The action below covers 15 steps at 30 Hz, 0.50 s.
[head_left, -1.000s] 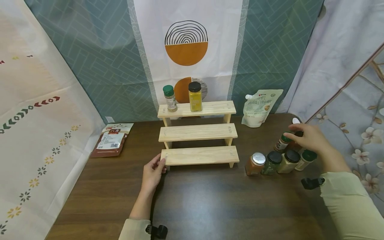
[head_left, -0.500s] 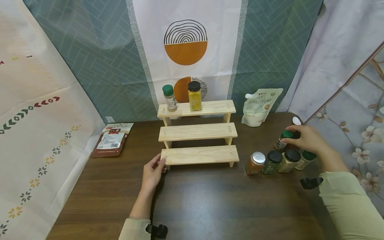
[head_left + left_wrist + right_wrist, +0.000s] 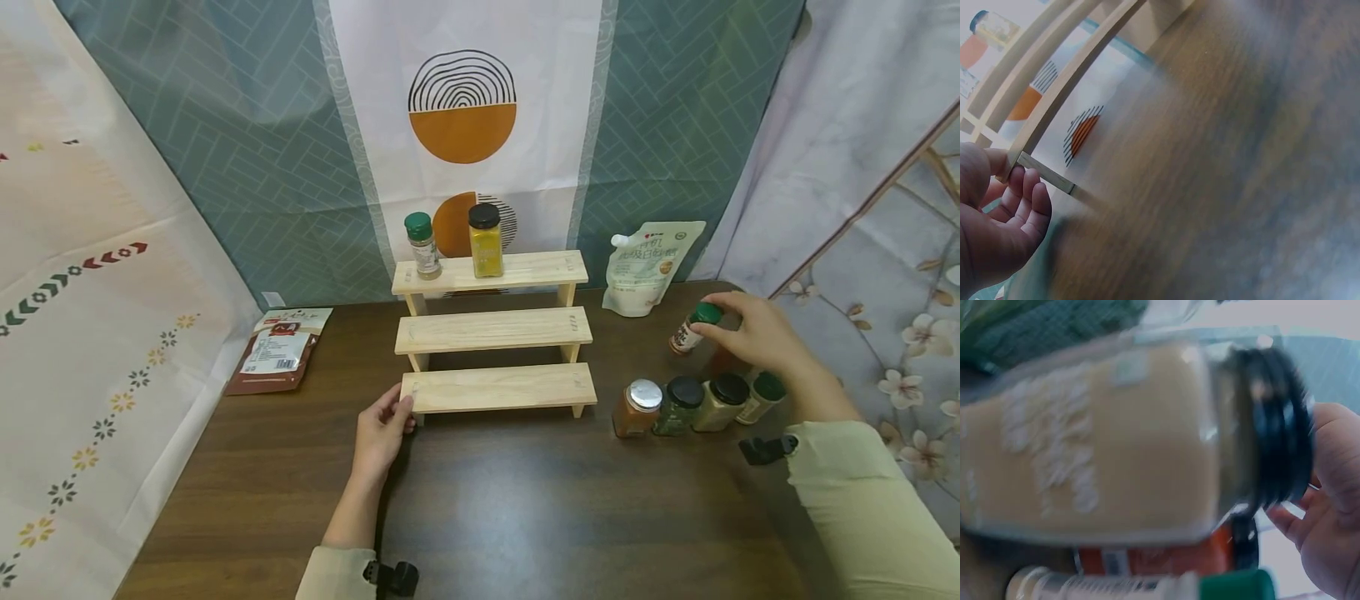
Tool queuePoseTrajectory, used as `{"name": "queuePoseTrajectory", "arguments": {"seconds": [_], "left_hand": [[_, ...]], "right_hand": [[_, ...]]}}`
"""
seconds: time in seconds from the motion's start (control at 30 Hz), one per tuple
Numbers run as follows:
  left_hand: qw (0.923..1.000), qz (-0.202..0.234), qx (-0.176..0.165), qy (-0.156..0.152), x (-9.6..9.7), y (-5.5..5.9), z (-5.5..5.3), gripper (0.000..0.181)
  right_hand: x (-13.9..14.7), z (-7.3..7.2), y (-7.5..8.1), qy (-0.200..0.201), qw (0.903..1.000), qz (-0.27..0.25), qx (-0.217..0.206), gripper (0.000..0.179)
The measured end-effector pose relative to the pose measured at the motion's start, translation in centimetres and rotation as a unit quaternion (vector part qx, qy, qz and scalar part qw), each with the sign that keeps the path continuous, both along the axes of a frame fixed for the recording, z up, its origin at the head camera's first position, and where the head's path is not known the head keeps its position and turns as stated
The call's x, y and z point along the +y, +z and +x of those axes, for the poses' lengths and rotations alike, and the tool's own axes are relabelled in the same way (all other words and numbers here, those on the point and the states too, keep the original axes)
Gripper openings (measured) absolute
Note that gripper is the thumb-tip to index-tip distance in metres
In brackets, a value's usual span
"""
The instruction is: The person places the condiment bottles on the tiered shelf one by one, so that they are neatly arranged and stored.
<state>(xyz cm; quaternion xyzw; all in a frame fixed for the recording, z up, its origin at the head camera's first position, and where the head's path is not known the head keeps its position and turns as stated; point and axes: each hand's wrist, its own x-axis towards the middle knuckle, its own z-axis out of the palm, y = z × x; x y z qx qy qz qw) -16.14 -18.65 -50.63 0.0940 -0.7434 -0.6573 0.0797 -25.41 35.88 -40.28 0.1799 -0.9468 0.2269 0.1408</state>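
Green-capped jar (image 3: 693, 327), right of centre in the head view, is pinched at its cap (image 3: 707, 312) by the right hand (image 3: 761, 331); it should prove light, stiff and slippery (perhaps breakable), best held there. The right forearm (image 3: 817, 387) slants from the lower right; lower left of centre, the left hand (image 3: 381, 433) grips the wooden rack (image 3: 495, 388).

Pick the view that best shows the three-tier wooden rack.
Head: the wooden rack is in frame whole, all three tiers, with the left hand holding its front left end. Left wrist: partial, boards cropped by the frame. Right wrist: can't make it out; a blurred jar dominates.
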Motion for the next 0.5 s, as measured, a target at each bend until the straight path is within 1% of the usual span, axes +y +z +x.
{"name": "queuePoseTrajectory", "arguments": {"seconds": [0.1,0.17,0.33,0.5], "left_hand": [[1.0,-0.004,0.001,0.002,0.0,-0.1,-0.1,0.042],[1.0,-0.005,0.002,0.003,0.0,-0.1,-0.1,0.042],[1.0,-0.003,-0.001,0.001,0.0,0.0,-0.1,0.042],[0.9999,0.007,-0.01,-0.005,-0.1,0.1,0.0,0.044]], "right_hand": [[-1.0,-0.3,1.0,0.001,0.9998,-0.015,0.01,0.043],[-1.7,-0.5,1.6,-0.001,0.9997,-0.025,0.007,0.043],[-3.6,-1.0,3.5,0.01,0.9986,-0.051,0.003,0.042],[-5.5,-1.6,5.2,0.015,0.9979,-0.061,0.013,0.042]]}}
